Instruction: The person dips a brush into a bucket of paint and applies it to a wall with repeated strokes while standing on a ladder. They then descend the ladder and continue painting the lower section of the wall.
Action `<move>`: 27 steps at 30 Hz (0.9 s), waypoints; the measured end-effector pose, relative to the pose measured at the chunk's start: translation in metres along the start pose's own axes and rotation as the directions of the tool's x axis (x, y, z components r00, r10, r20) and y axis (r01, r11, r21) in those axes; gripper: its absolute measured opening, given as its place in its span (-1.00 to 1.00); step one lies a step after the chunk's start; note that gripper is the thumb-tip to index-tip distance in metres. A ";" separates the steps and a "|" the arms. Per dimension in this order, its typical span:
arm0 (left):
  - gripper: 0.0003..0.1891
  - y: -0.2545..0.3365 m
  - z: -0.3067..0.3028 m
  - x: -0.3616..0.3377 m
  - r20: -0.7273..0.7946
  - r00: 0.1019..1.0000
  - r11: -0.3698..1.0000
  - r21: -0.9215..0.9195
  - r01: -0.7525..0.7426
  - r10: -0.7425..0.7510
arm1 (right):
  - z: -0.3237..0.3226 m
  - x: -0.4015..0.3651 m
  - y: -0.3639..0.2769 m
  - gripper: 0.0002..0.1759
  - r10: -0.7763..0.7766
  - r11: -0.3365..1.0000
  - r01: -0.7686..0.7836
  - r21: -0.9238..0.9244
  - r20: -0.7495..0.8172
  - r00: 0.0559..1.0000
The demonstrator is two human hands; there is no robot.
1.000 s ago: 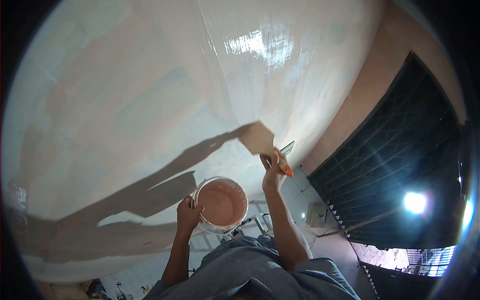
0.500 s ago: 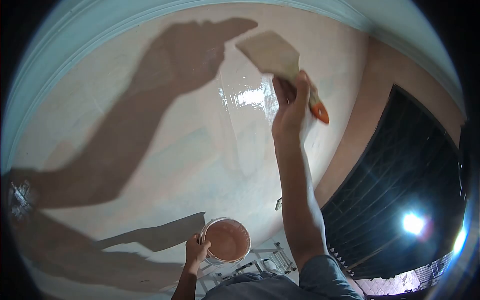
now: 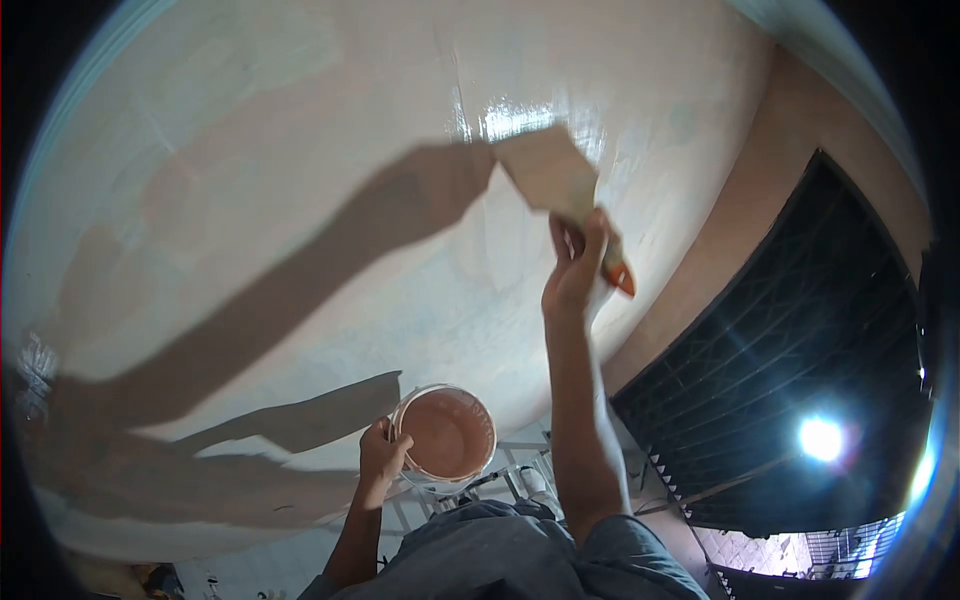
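Note:
My right hand point(image 3: 575, 270) is closed round the handle of a wide flat paintbrush point(image 3: 548, 172), whose orange handle end sticks out below the fist. The pale bristles point up and left at the pinkish wall point(image 3: 330, 250). Their tip meets the brush's shadow and appears to touch the wall beside a wet, shiny patch point(image 3: 520, 118). Lower down, my left hand point(image 3: 382, 455) grips the left rim of a white bucket point(image 3: 440, 388), thumb over the edge. Pinkish-brown paint point(image 3: 440, 435) shows inside it.
A dark slatted gate or shutter point(image 3: 760, 350) stands to the right, with a bright lamp point(image 3: 821, 439) in front of it. White metal framework point(image 3: 510, 485) and a light-coloured shoe point(image 3: 537, 483) are below me. Pale moulding point(image 3: 85, 85) edges the wall at upper left.
My right hand and the brush have come down, and the bristles now meet their shadow on the wall. The view has tilted downward. The bucket remains in my left hand.

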State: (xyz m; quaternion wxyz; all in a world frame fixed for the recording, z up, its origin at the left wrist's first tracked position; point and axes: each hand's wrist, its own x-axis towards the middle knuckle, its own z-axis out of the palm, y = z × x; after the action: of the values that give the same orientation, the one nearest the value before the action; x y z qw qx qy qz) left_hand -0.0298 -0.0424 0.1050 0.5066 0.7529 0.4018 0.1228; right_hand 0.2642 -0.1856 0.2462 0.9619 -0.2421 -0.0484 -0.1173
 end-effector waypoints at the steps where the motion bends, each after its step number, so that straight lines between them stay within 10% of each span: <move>1: -0.83 -0.002 0.000 0.003 0.016 1.000 1.000 -0.002 -0.012 0.012 | -0.033 -0.010 0.013 -0.56 0.032 0.999 -0.034 -0.033 -0.060 0.998; 10: -0.85 0.008 0.000 0.009 0.062 0.993 0.994 0.038 0.099 -0.102 | -0.177 -0.075 0.040 -0.56 0.181 0.924 -0.259 -0.282 -0.275 0.944; 21: -0.88 -0.006 -0.002 0.004 0.058 0.998 0.999 -0.046 0.022 -0.020 | 0.104 -0.017 -0.048 -0.60 -0.097 0.987 0.057 0.149 0.277 0.956; 27: -0.85 -0.014 -0.001 0.006 0.054 0.998 0.997 -0.081 0.020 -0.016 | 0.099 -0.026 -0.019 -0.58 -0.114 0.990 0.082 0.114 0.312 0.943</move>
State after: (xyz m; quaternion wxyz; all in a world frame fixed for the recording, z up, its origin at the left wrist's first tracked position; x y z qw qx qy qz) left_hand -0.0337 -0.0351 0.0927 0.5485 0.7309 0.3896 0.1144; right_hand 0.2308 -0.1490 0.3376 0.9455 -0.2067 -0.2202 -0.1220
